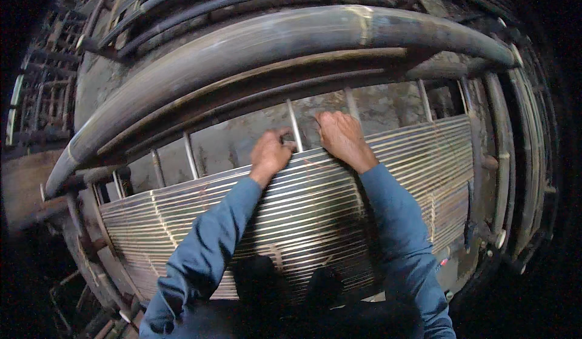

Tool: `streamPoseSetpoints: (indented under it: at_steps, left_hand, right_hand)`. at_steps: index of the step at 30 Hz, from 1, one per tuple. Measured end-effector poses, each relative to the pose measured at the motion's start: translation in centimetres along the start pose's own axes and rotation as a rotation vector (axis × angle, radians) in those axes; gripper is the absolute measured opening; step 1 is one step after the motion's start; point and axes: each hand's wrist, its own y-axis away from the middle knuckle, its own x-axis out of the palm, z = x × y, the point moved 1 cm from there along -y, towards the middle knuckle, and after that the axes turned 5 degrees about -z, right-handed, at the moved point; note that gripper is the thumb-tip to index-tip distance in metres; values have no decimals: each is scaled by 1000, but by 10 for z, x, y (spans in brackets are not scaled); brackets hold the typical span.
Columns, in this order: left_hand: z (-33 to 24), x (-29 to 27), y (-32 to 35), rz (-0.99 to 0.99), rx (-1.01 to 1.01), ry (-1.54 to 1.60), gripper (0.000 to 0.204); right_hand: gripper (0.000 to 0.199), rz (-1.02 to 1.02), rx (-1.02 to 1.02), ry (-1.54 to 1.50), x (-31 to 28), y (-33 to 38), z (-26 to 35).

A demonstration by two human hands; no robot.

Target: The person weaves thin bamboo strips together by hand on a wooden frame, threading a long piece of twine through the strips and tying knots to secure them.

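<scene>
I look down at a mat of thin pale slats (315, 206) stretched flat across a dark wooden frame (242, 48), the slats running side to side and packed edge against edge. Fine cords (159, 218) cross them at intervals and seem to bind them together, which would explain why the rows lie so even. Above the mat's far edge, several thin upright rods (295, 127) rise toward a heavy rounded beam; they look like guides that keep each new slat in line.

My left hand (270, 154) sits at the far edge of the mat, just left of the middle rod. Its fingers are curled in tight, pinched on something small right beside the rod, likely a cord or the newest slat, but I cannot tell which. My right hand (342, 138) lies just right of the same rod, palm down, fingers bent over the mat's top edge and pressing on it rather than gripping anything; I judge it is steadying the top row so the left hand can work.

Both arms, in blue sleeves (212, 242), reach forward from the lower edge of the view and converge toward the rod, elbows spread, wrists nearly straight. The two hands are near each other with only the rod between them. Dim stacked wooden racks (36, 90) stand far to the left
</scene>
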Motion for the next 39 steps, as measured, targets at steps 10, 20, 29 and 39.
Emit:
streamPoseSetpoints:
  at_steps: [10, 20, 29, 39]
  left_hand:
    - [13, 2, -2, 29, -97, 41, 17]
    - [25, -16, 15, -67, 289, 466, 16]
    - [33, -22, 9, -48, -118, 1241, 9]
    - [18, -45, 27, 27, 113, 1114, 11]
  right_hand:
    - [17, 153, 94, -156, 19, -12, 30]
    - [39, 353, 577, -1415, 1, 13, 41]
    - [56, 189, 684, -1764, 15, 29, 31]
    - [43, 342, 499, -1350, 12, 24, 49]
